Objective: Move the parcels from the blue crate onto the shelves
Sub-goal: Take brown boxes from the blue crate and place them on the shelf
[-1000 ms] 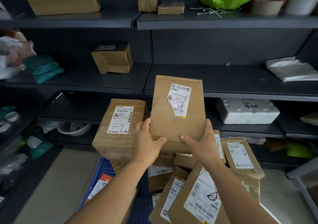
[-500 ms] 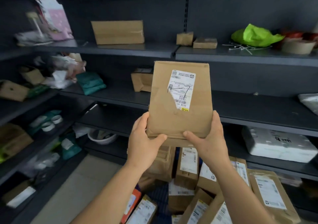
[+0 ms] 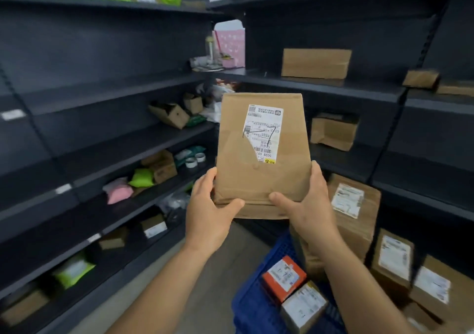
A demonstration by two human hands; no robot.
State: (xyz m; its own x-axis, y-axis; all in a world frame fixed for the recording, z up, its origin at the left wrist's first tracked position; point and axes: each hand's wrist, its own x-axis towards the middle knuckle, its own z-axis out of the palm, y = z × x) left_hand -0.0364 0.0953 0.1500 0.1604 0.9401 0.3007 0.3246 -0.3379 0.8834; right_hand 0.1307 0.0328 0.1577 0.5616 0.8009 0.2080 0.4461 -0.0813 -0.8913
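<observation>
You hold a brown paper parcel (image 3: pixel 261 154) upright in front of you, your left hand (image 3: pixel 209 214) gripping its lower left corner and your right hand (image 3: pixel 309 211) its lower right corner, thumbs across the front and the white label (image 3: pixel 264 134) facing you. The blue crate (image 3: pixel 259 305) sits low and near on the right, with an orange-edged box (image 3: pixel 283 278) and other labelled parcels in and beside it. Dark shelves (image 3: pixel 107 159) run along the left and far side, carrying green and pink packets and cardboard boxes.
</observation>
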